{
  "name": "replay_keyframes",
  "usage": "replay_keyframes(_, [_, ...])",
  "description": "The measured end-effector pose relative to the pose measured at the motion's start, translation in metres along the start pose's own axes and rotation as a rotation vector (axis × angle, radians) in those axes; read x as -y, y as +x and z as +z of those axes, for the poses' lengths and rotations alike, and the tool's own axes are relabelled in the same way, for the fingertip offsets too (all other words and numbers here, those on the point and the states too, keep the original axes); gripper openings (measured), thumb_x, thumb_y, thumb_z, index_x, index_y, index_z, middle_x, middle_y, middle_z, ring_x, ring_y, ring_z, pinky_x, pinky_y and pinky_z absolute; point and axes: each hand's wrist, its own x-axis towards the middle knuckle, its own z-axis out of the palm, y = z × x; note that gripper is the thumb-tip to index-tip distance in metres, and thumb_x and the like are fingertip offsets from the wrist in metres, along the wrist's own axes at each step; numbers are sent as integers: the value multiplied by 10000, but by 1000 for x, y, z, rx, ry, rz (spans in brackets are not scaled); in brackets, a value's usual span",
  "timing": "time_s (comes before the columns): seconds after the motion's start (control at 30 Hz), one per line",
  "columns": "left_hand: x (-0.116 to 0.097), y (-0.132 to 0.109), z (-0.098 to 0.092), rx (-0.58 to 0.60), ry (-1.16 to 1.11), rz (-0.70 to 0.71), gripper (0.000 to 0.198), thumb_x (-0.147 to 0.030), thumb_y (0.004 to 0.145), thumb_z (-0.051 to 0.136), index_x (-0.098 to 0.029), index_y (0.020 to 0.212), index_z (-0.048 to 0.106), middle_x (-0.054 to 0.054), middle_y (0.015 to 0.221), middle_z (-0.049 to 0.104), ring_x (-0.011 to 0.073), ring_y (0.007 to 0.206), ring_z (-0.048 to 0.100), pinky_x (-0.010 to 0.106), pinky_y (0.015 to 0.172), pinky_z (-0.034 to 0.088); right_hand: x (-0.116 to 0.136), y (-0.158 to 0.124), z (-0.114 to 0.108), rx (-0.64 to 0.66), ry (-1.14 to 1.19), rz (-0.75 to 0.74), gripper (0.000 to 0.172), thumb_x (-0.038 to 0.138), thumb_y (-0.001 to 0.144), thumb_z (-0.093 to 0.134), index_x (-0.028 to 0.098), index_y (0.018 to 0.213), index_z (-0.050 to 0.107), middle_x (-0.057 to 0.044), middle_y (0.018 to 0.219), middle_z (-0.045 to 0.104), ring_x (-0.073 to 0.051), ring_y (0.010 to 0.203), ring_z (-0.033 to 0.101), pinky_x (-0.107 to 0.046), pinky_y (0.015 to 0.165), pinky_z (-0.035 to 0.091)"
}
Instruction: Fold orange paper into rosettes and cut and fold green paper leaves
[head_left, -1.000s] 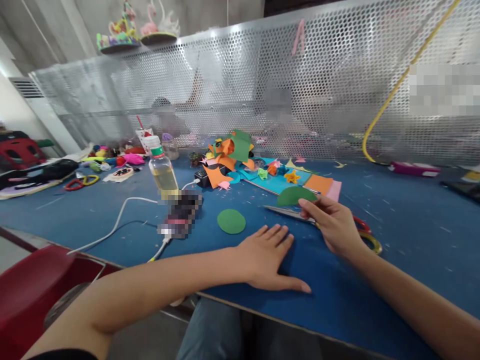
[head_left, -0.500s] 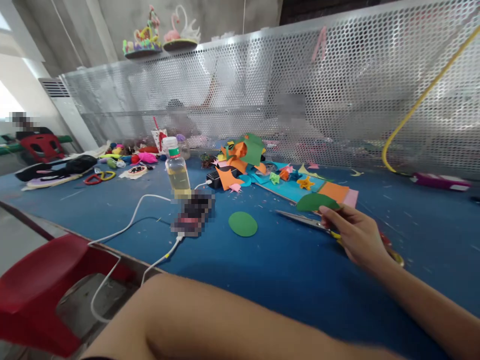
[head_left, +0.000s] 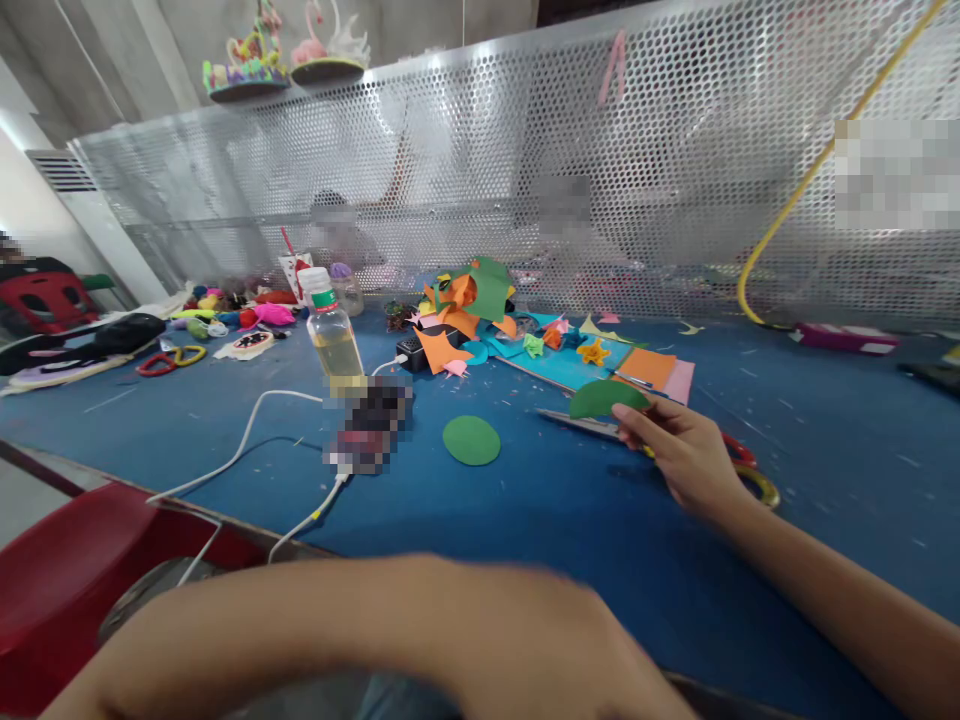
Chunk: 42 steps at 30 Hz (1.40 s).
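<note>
My right hand [head_left: 679,450] pinches a green paper piece [head_left: 606,399] with a rounded edge between thumb and fingers, tilted a little above the table. Beneath that hand lies a pair of scissors [head_left: 581,424], blades pointing left, with red and yellow handles partly covered by the hand. A flat green paper oval [head_left: 472,441] rests on the blue table to the left. Low in the picture, close to the camera, my left hand [head_left: 551,640] reaches across from the left, blurred; its fingers run out of view.
A phone [head_left: 371,425] with a white cable [head_left: 251,440] lies left of the oval, near a bottle of yellowish liquid [head_left: 334,345]. Coloured paper scraps [head_left: 442,345] pile up before the perforated metal screen [head_left: 450,180]. A red chair [head_left: 82,560] stands at the table's left edge.
My left forearm has shifted, bringing the back of the left hand into the bottom of the picture. My right hand still holds the green paper. The whole view has turned slightly.
</note>
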Motion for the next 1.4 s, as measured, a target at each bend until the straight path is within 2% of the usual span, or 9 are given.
replay_keyframes(0.07, [27,-31,-35,-313,212,-416,280,-495,731,576,-334,912,716,-31,886,721,163,800,648,233,679,492,0,1,2,-3,10,1,250,409,687,702,202,601,591,-16,550,542,-132,518,457,-316,548,360])
replay_keyframes(0.13, [65,-61,-68,-413,288,-580,321,-408,816,484,-244,992,696,44,950,711,191,832,635,293,747,483,-1,2,6,2,19,8,267,421,676,708,197,599,583,-8,539,542,-130,510,454,-308,536,355])
replay_keyframes(0.27, [135,-107,-104,-435,442,-832,378,-248,841,361,-160,1074,645,115,1131,643,265,1047,570,400,910,406,-2,3,10,7,40,23,289,433,657,720,195,580,574,8,525,535,-121,505,450,-295,537,351])
replay_keyframes(0.4, [165,-127,-101,-295,514,-864,380,-159,792,392,-160,1083,636,92,1322,518,244,1237,433,395,1030,294,-2,3,8,-3,71,52,243,402,669,723,204,598,602,2,541,543,-112,509,451,-297,544,345])
replay_keyframes(0.7, [169,-131,-89,-145,626,-842,413,-146,824,348,-187,1142,609,81,1377,457,234,1297,362,429,1040,293,-1,3,6,-8,127,126,242,374,619,758,189,560,614,-8,544,563,-95,500,480,-274,526,357])
replay_keyframes(0.83, [160,-135,-94,-135,647,-802,359,-172,828,362,-184,1014,669,58,1368,470,231,1306,350,420,1061,290,-2,4,8,-42,148,127,297,424,554,780,179,568,613,18,528,566,-85,488,476,-233,502,361])
replay_keyframes(1.03, [128,-150,-104,-369,670,-684,340,-225,851,363,-162,1017,652,83,1302,530,233,1205,467,424,1012,369,-2,2,9,-63,144,162,335,437,502,800,173,553,602,33,509,569,-75,487,478,-200,499,371])
replay_keyframes(1.17, [115,-166,-85,-430,624,-652,307,-233,860,383,-180,1022,639,67,1237,585,213,1116,544,395,954,436,-7,-1,9,-66,64,215,364,478,465,803,184,552,607,27,523,576,-86,509,491,-206,517,382])
replay_keyframes(1.4, [114,-190,-48,-434,511,-498,290,-160,833,429,-188,1066,599,89,1296,526,218,1185,487,396,973,419,-5,-9,12,-34,-128,221,387,571,469,753,219,499,595,-9,508,562,-135,534,500,-279,541,388])
